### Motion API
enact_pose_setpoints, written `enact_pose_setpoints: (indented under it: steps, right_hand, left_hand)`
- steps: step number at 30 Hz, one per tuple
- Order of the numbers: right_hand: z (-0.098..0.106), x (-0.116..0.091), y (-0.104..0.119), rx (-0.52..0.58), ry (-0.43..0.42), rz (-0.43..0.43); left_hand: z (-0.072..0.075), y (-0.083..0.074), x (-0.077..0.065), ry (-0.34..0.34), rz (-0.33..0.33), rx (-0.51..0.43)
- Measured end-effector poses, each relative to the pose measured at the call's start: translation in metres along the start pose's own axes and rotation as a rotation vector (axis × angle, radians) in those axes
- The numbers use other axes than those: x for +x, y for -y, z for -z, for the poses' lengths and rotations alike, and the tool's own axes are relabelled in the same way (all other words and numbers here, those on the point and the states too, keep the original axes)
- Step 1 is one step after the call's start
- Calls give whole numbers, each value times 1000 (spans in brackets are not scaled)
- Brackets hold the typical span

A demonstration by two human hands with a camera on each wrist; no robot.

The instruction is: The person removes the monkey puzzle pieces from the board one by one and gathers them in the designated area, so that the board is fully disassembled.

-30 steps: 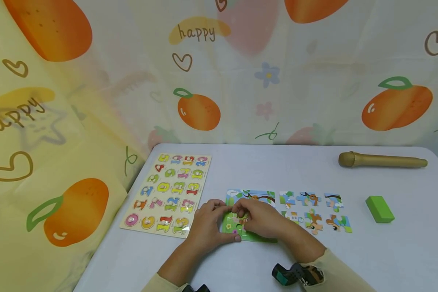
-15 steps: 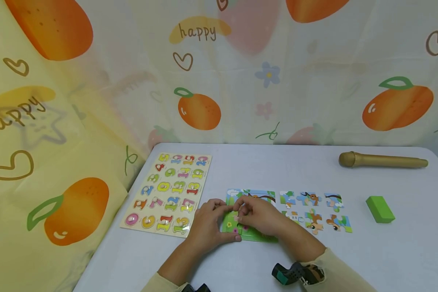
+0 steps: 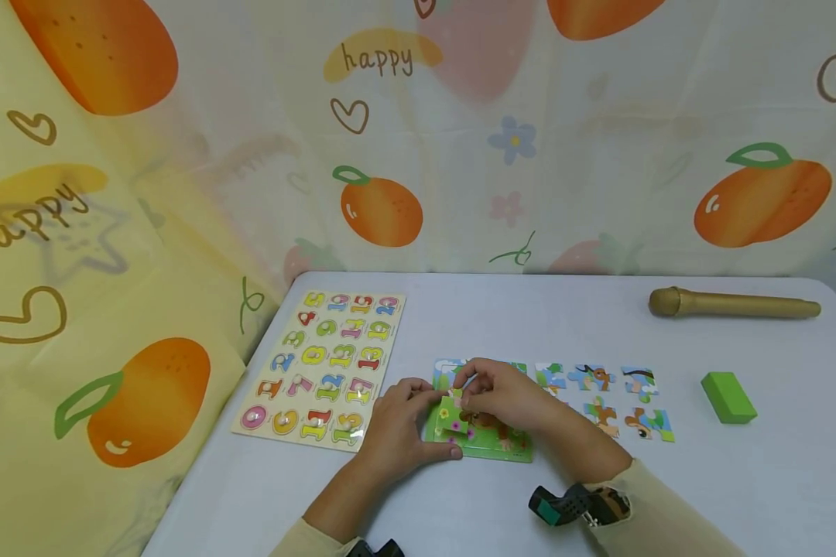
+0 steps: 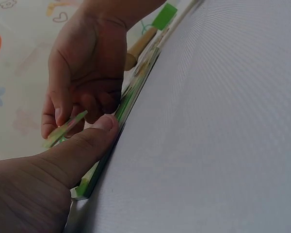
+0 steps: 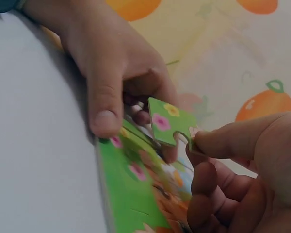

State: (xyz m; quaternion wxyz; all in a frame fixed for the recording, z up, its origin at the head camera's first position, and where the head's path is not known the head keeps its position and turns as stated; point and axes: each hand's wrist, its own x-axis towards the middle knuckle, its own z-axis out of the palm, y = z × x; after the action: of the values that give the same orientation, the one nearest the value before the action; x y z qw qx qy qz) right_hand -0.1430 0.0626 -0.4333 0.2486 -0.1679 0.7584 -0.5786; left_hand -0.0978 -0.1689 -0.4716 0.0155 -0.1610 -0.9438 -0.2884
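My right hand [image 3: 507, 396] pinches a green jigsaw piece [image 5: 167, 121] with pink and yellow flowers between thumb and fingers. In the left wrist view the piece [image 4: 65, 130] is tilted and raised over the left part of the picture puzzle board [image 3: 501, 452]. That board has a green lower border, and a brown animal picture shows under the right hand. My left hand [image 3: 399, 427] grips the board's left side, thumb along the near edge and fingers toward the far edge. Both hands hide parts of the board.
Several loose jigsaw pieces [image 3: 602, 418] lie in two rows right of the board. A number puzzle board [image 3: 320, 370] lies to the left. Farther right are a green block [image 3: 729, 398] and, behind it, a brown microphone-shaped stick [image 3: 734, 303]. A fruit-print curtain [image 3: 453, 193] stands behind the table.
My right hand has risen a little and shifted away from me, and the flowered jigsaw piece has come up off the board in its fingers. My left hand has stayed at the board's left side.
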Motion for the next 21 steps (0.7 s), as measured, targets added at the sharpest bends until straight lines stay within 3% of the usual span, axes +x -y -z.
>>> enact_pose_setpoints:
  steps: [5,16,21]
  right_hand:
    - [11,-3,1,50,-6,0]
    - [38,-28,-1,-50,-21,4]
    - [47,-44,0,-74,-43,-51]
  left_hand:
    - [0,-1,1,-1,3,12]
    - [1,-4,1,7,21,2]
    - [1,-4,0,2,25,4]
